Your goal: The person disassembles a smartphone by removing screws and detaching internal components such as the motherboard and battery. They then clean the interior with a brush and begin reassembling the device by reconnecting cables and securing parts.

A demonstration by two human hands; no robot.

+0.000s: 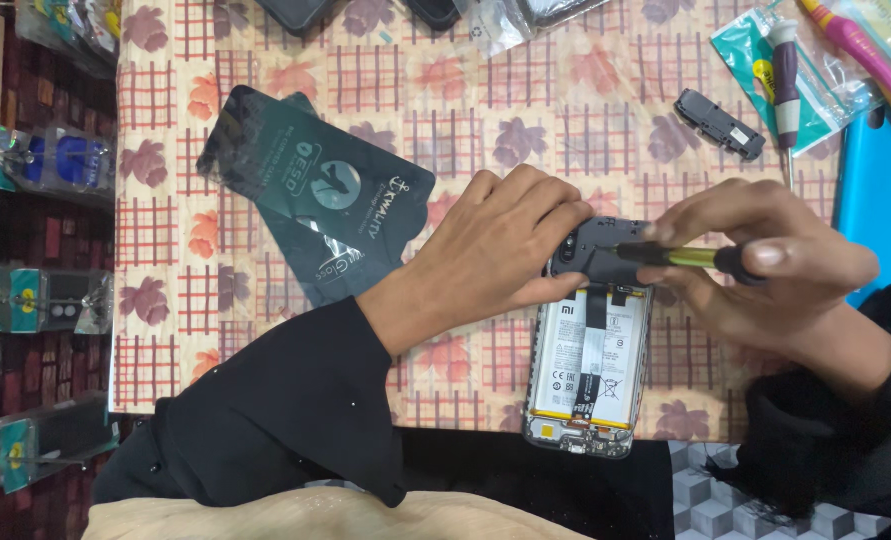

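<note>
Phone, back removed, near table front edge: our left hand clamps its top cover; our right hand grips screwdriver, tip on cover.

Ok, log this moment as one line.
left hand: steadies opened phone | right hand: holds screwdriver, tip on phone's top cover

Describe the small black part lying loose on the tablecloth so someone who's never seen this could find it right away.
Start at the checked floral tablecloth and go toward its upper right, above the right hand that holds the screwdriver. There, just left of the clear bag of tools, lies the black part. It is a short, slanted bar lying alone, far smaller than the opened phone.
</note>
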